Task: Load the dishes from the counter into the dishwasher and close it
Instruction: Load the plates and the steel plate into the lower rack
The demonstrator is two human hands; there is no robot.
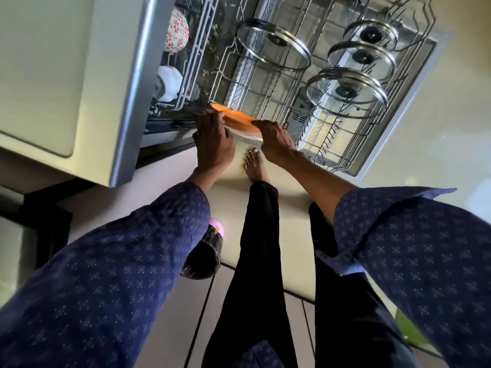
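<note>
I'm mid-load: both hands are on an orange plate [233,118] with a white underside, at centre frame, over the near edge of the pulled-out lower rack [265,96]. My left hand [214,140] grips its left rim, fingers curled over the edge; my right hand [275,136] pinches the right rim, thumb on top. The plate is tilted, not yet seated; I can't tell whether it touches the wires.

Three glass lids [273,43] already stand in the rack, one at upper centre and two-plus-one stacked toward upper right. The upper rack [186,62], at upper left, holds a patterned bowl [176,30] and a white cup [167,82]. The dishwasher door [414,83] lies open under the rack.

Step in hand, I judge: slotting this plate. Next move calls for turning it upright and lowering it between free tines near the front, clear of the lids, then letting go. The counter isn't in view, so remaining dishes unknown.
</note>
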